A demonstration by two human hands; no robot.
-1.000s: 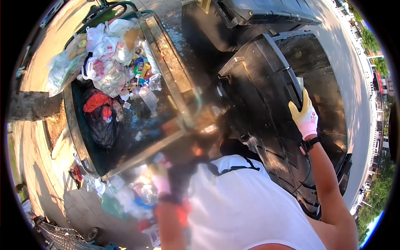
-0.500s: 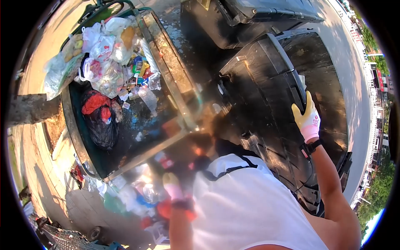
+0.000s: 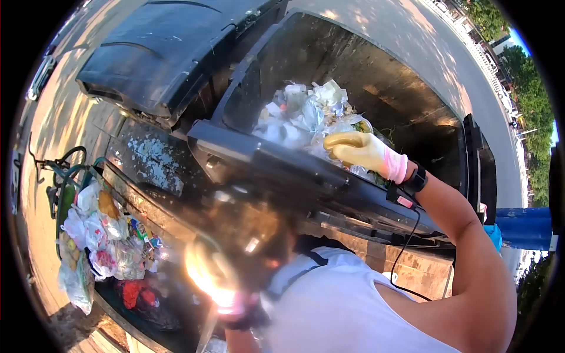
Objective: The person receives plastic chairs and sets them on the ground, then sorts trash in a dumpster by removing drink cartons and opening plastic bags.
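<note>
Right hand — newly beyond bin rim

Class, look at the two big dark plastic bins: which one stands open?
The big dark plastic bin by the yellow-gloved right hand: its mouth is uncovered, showing crumpled whitish rubbish inside. The other bin, at the upper left, is covered on top.

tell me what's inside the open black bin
A heap of crumpled, mostly white litter, with green bits alongside. The right hand and near rim hide part; anything underneath is covered.
</note>
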